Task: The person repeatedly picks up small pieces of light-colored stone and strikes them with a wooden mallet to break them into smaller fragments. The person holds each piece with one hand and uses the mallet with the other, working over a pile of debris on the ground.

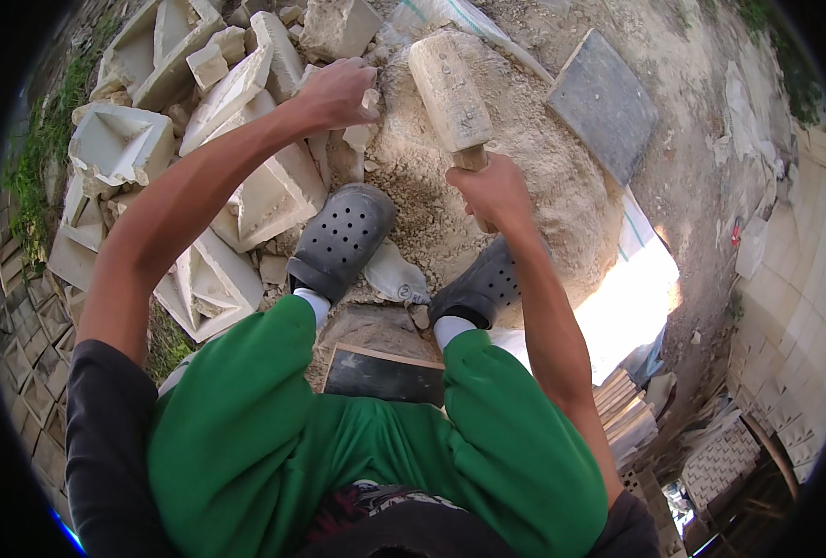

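Observation:
My right hand (492, 191) grips the handle of a wooden mallet (450, 88), its pale blocky head raised over a heap of crushed stone rubble (524, 177). My left hand (338, 93) reaches forward and closes on a pale stone fragment (368, 104) at the edge of the heap, beside a pile of broken cream-coloured moulded blocks (264, 195). My feet in dark grey perforated clogs (343, 237) rest at the foot of the heap. I wear green trousers.
A dark grey slab (603, 102) lies on the dirt at the upper right. A dark board with a wooden frame (385, 375) sits between my legs. White sheeting (631, 288) lies to the right. Stacked patterned tiles (32, 344) line the left, pale paving (794, 298) the right.

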A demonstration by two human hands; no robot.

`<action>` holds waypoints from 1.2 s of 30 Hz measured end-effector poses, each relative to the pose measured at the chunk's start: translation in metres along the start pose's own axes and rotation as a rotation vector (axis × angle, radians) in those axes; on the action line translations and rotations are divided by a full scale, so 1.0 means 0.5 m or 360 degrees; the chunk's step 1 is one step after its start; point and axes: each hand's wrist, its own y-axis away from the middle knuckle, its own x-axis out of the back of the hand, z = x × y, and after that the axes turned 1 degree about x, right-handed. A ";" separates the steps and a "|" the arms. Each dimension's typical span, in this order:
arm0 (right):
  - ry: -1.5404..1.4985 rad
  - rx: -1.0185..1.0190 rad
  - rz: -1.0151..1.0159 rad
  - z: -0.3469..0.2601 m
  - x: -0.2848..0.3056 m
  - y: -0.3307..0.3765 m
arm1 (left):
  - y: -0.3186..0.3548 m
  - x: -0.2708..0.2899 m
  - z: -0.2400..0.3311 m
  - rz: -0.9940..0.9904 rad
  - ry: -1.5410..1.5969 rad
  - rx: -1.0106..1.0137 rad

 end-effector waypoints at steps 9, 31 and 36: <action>-0.0531 0.0663 0.0482 -0.035 0.063 0.038 | 0.005 0.017 0.020 0.0031 0.0326 -0.0023; 0.0123 0.0070 0.0133 0.063 -0.009 -0.045 | -0.006 -0.025 0.068 0.0219 0.0894 0.0158; -0.0086 0.0174 0.0244 -0.027 0.061 0.040 | 0.014 -0.034 0.060 0.0201 0.0944 0.0267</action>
